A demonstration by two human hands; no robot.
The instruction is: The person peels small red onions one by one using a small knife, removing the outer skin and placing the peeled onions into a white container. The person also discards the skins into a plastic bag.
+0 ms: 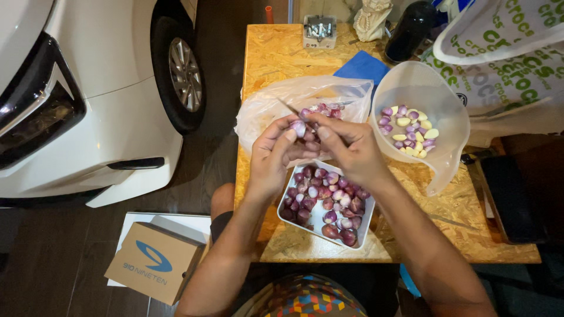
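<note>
Left hand (pixel 271 155) curled, thumb and forefinger pinching a small pale-purple shallot (pixel 298 127) at chest height above the table. Right hand (pixel 348 147) closed around a thin knife (pixel 288 107), fingertips meeting the left's at the shallot, blade angling up and left over the plastic bag. Directly beneath both hands, a white rectangular tray (pixel 366 226) heaped with unpeeled purple shallots (pixel 324 199), set near the front edge of the chipboard table (pixel 276 53). Just behind the hands, a crumpled clear plastic bag (pixel 276 103) holding purple skins and a few more bulbs. To the right, touching neither hand, a translucent round tub (pixel 437 100) tipped toward the viewer, with peeled shallots and yellowish cloves (pixel 409 130) gathered inside. Further back, a blue cloth (pixel 364 66) and a small box of metal parts (pixel 319 29). Left of the table, a white car (pixel 88 88); on the floor, a cardboard box (pixel 154 261).
</note>
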